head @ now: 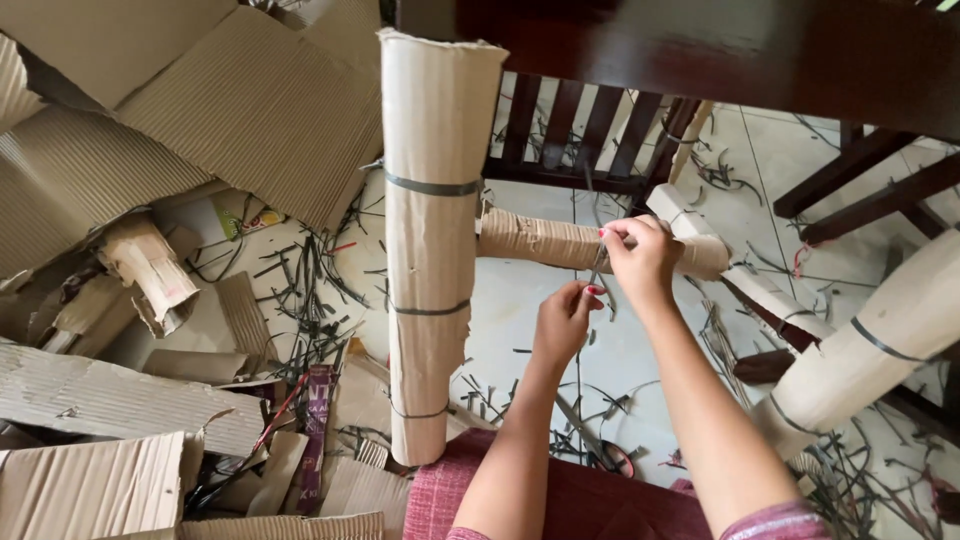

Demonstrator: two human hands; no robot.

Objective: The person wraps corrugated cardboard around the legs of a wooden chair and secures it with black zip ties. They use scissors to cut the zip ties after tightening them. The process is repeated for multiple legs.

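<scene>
As you face the rung (540, 241): axis left-right, straight ahead.
Right hand (640, 258): on it, pinching strap (598, 272).
Left hand (563, 322): just below, closed on strap's end.

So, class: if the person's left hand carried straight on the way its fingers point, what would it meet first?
The left hand points up and right toward the thin dark strap under the right hand; it would likely meet that first, then the cardboard-wrapped rail, though depth is unclear.

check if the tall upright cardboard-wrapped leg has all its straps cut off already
No, the tall cardboard-wrapped leg still has dark straps around it, at the top, middle and near the bottom.
</scene>
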